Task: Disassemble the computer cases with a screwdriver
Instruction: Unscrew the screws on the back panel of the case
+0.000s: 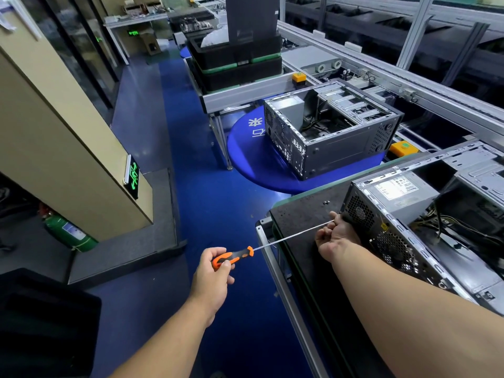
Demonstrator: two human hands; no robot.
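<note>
An open grey computer case (425, 230) lies on its side on the black work mat (302, 214) at the right. My left hand (212, 274) grips the orange-and-black handle of a long screwdriver (234, 257). Its thin shaft runs up and right to the case's rear panel. My right hand (336, 236) is curled around the shaft's tip, against the rear fan grille at the case's corner. A small loose screw (326, 202) lies on the mat just above that hand. A second open case (331, 129) stands farther back on a round blue platform.
Stacked black trays (237, 64) sit on a conveyor table at the back. Aluminium conveyor rails (409, 85) run along the right. The blue floor aisle (196, 170) lies left of the bench. A beige pillar with a green exit sign (132, 175) and a green extinguisher (68, 233) stand at left.
</note>
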